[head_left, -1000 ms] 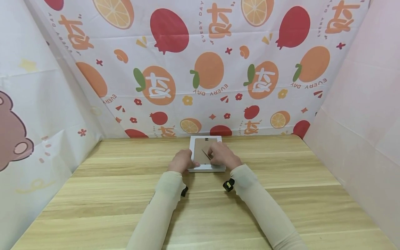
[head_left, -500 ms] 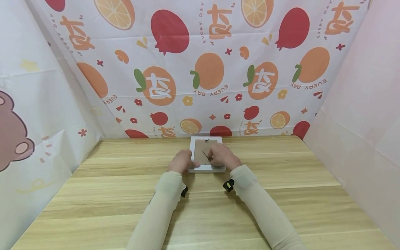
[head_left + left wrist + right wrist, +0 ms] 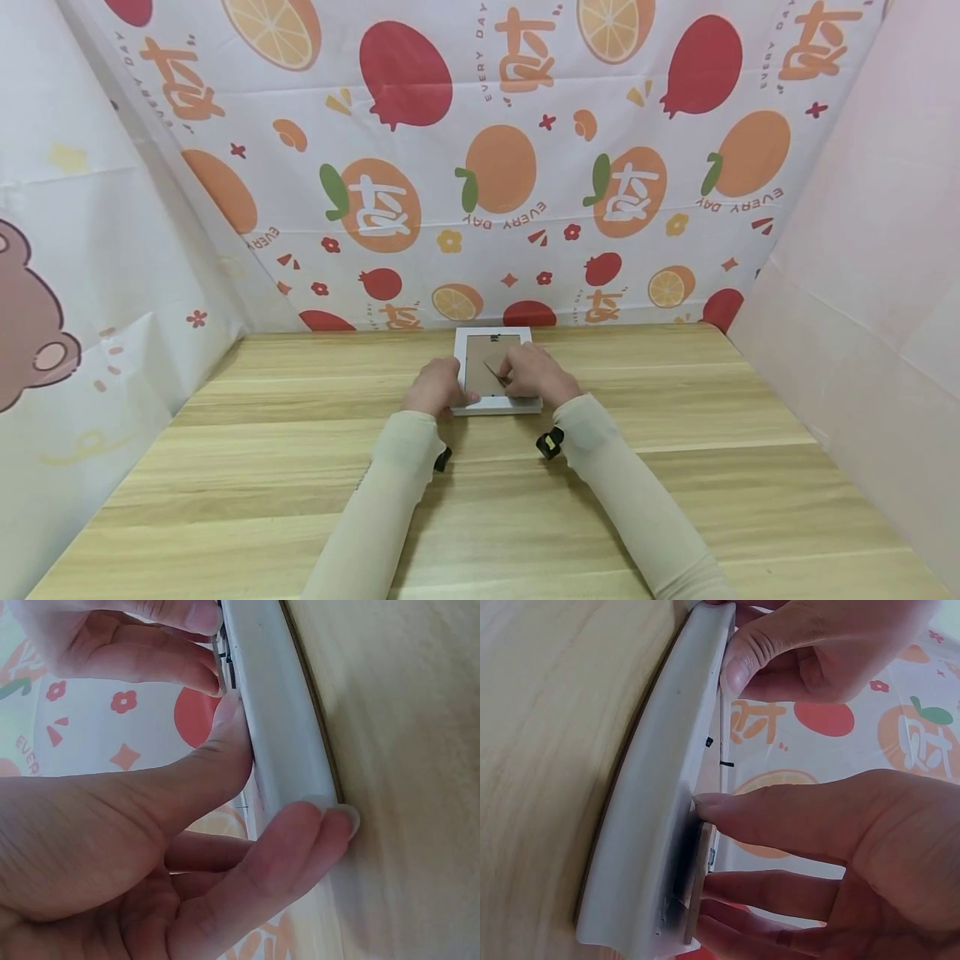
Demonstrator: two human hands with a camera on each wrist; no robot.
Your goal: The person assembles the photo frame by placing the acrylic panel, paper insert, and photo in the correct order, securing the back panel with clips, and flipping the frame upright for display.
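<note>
A white picture frame (image 3: 462,350) lies back side up at the far edge of the table, its brown backing board (image 3: 477,371) facing upward. My left hand (image 3: 435,386) grips the frame's near left corner. In the left wrist view the thumb presses the top of the white rim (image 3: 285,712) while fingertips lie along its outer side. My right hand (image 3: 536,372) is over the right half of the backing. There it pinches a thin brown flap (image 3: 698,885), raised off the board, between thumb and fingers. Small black tabs (image 3: 709,742) show at the board's edge.
The wooden table (image 3: 480,500) carries the frame close to a fruit-print cloth (image 3: 495,275) hanging behind it. Pale cloths hang at the left (image 3: 150,250) and right (image 3: 847,250). A black wrist strap piece (image 3: 550,443) sits by the right sleeve.
</note>
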